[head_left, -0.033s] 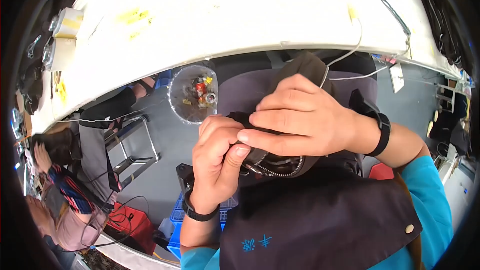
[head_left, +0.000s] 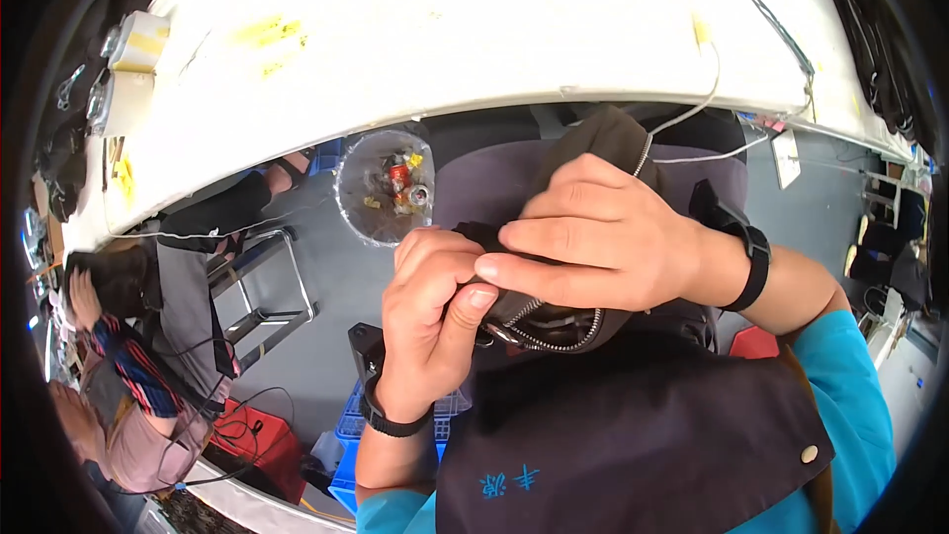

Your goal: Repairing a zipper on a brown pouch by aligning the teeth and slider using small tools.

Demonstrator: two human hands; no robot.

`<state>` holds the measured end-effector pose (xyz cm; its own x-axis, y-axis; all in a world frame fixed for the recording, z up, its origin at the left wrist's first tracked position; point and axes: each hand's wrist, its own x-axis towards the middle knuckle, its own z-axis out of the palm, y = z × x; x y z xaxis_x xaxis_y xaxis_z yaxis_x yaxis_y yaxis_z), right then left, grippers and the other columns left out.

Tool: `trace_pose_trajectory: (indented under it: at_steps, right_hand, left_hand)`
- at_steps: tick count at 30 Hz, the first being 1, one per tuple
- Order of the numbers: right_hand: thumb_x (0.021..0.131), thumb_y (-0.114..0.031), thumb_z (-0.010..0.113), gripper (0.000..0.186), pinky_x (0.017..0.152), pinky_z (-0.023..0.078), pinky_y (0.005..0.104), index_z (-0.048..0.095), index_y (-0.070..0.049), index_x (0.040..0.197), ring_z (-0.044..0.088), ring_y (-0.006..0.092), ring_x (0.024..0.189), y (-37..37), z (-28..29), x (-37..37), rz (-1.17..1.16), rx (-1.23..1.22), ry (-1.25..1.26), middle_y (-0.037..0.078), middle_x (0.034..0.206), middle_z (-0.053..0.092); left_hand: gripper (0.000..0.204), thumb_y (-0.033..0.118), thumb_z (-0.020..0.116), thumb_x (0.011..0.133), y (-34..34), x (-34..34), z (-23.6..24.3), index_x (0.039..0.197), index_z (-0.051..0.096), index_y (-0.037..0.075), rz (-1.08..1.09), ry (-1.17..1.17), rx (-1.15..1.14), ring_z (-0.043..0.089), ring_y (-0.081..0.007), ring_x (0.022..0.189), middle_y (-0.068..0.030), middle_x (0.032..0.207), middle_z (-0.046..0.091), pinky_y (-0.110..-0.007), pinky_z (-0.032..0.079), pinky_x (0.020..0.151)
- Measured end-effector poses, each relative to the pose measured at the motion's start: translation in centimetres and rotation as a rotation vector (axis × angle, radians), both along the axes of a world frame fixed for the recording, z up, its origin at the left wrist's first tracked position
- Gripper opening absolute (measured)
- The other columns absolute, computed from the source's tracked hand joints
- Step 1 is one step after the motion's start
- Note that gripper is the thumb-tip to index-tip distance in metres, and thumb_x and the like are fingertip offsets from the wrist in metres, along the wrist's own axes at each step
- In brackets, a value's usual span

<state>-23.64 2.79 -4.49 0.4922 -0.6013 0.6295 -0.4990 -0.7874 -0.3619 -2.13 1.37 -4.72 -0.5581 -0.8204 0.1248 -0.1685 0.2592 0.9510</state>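
Little moved: upper fingers of my right hand (head_left: 623, 242) sit slightly further right on the dark pouch (head_left: 605, 133). Near: apron (head_left: 643, 425); just beyond, pouch between both hands. Left hand (head_left: 430, 302) pinches its edge, thumb against fingers; right lies across, thumb hidden, can't tell if it grips. Fabric looks light, soft, apt to sag; best hold probably the edge beside the zip (head_left: 565, 348). Farther: lined bin (head_left: 354, 200), white table (head_left: 445, 49).

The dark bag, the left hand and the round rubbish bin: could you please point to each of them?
Dark bag (head_left: 605, 134): head view, on the cloth of its upper part.
Left hand (head_left: 423, 299): head view, on the middle of the hand.
Round rubbish bin (head_left: 355, 198): head view, on its inner wall.
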Motion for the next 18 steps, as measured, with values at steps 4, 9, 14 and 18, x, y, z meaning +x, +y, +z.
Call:
trace_pose_trajectory:
  at_steps: [4, 9, 14, 18]
  right_hand:
    - [0.073, -0.014, 0.064, 0.024, 0.056, 0.038, 0.0281, 0.066, -0.004, 0.096, 0.053, 0.0133, 0.065, -0.2, 0.6, 0.0, -0.048, 0.014, 0.128, 0.0, 0.082, 0.055]
    - [0.066, -0.014, 0.068, 0.036, 0.049, 0.034, 0.0265, 0.07, -0.005, 0.101, 0.045, 0.0131, 0.057, -0.7, 2.1, 0.3, -0.188, 0.067, 0.149, 0.002, 0.078, 0.051]
    - [0.064, -0.012, 0.065, 0.031, 0.046, 0.033, 0.0238, 0.071, -0.004, 0.093, 0.051, 0.0107, 0.059, -0.6, 2.3, 1.3, -0.353, -0.124, 0.045, 0.003, 0.081, 0.055]
    - [0.059, -0.004, 0.071, 0.036, 0.046, 0.032, 0.0269, 0.072, -0.005, 0.095, 0.046, 0.0129, 0.055, -0.1, 3.9, 1.5, -0.306, 0.011, 0.041, 0.003, 0.077, 0.05]
  left_hand:
    - [0.015, 0.013, 0.064, 0.087, 0.3, -0.5, 0.5, 0.093, 0.059, 0.001, 0.146, -0.056, -0.002, 0.055, -0.0272, 0.087, -0.0127, 0.093, 0.059, -0.038, 0.043, 0.085]
    - [0.055, 0.027, 0.085, 0.066, 2.1, -1.3, 2.0, 0.104, 0.052, 0.006, 0.347, -0.111, -0.39, 0.05, -0.0309, 0.097, -0.0108, 0.104, 0.053, -0.046, 0.039, 0.089]
    - [0.065, 0.018, 0.082, 0.062, 2.6, -3.2, 2.0, 0.114, 0.045, 0.004, 0.355, -0.174, -0.399, 0.044, -0.0298, 0.109, -0.0126, 0.113, 0.046, -0.043, 0.035, 0.095]
    - [0.061, 0.022, 0.08, 0.064, 1.7, -3.5, 2.3, 0.115, 0.05, 0.008, 0.409, -0.131, -0.4, 0.05, -0.0301, 0.106, -0.0106, 0.112, 0.054, -0.053, 0.028, 0.102]
